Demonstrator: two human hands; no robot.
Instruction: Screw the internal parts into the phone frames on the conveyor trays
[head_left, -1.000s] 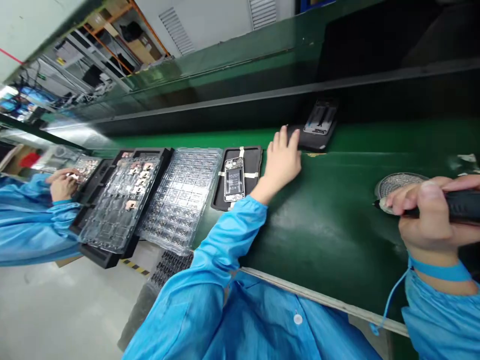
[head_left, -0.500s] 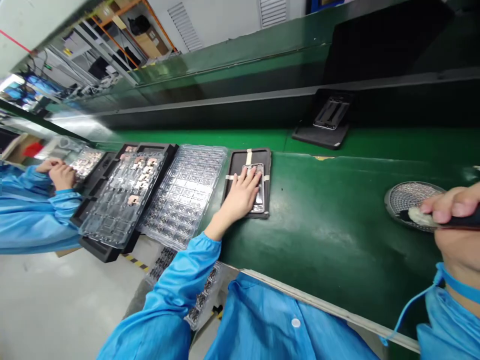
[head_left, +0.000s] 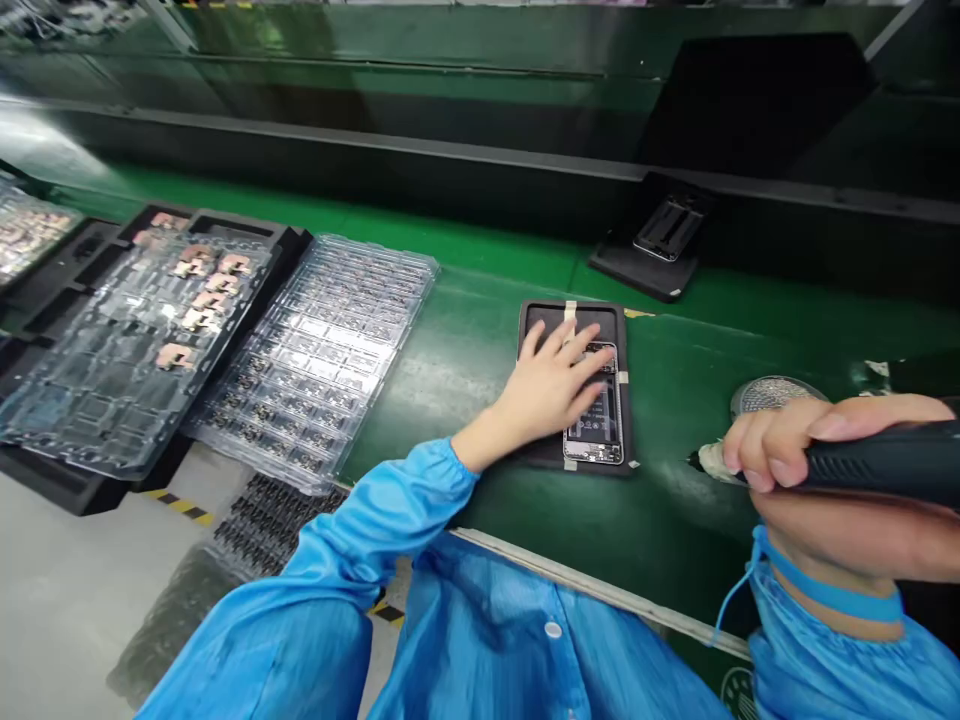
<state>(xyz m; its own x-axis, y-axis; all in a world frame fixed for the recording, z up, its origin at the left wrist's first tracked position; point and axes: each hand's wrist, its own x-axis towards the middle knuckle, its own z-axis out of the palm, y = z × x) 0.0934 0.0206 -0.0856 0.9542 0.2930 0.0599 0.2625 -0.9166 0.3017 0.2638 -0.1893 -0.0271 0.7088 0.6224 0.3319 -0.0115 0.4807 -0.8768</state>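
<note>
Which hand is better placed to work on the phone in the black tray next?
Probably the right: the right hand grips the black screwdriver, its tip close beside the tray. The left hand lies spread over the phone, apparently steadying it, and holds no tool.

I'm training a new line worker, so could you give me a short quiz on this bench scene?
1. Which hand lies on the phone in the black tray, left or right?
2. True or false: the right hand holds a black handheld tool.
3. Fill the gap: the band around the right wrist is coloured ___.

Key: 1. The left hand. 2. True. 3. Blue.
</note>
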